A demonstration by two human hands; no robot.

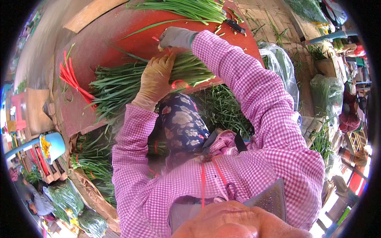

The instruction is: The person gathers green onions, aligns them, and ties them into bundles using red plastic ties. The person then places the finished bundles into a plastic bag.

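Observation:
A thick bunch of garlic chives (119, 78) lies across the red board (104, 38), its cut ends to the right. My left hand (157, 78), in a yellowish glove, is closed around the top of the bunch. Just above it, my right hand (175, 37), in a grey glove, pinches a red tie (155, 38) that runs down to the left fingers. Another red band (179, 84) shows around the bunch near the left wrist. Loose red ties (71, 74) lie at the board's left. Part of the bunch is hidden by the right sleeve.
More green stalks (184, 9) lie at the board's far edge, beside a black-handled knife (235, 26) and trimmed scraps. Loose greens (223, 107) sit below the near edge. Tied bunches (92, 166) lie at lower left, and a clear plastic bag (281, 65) at right.

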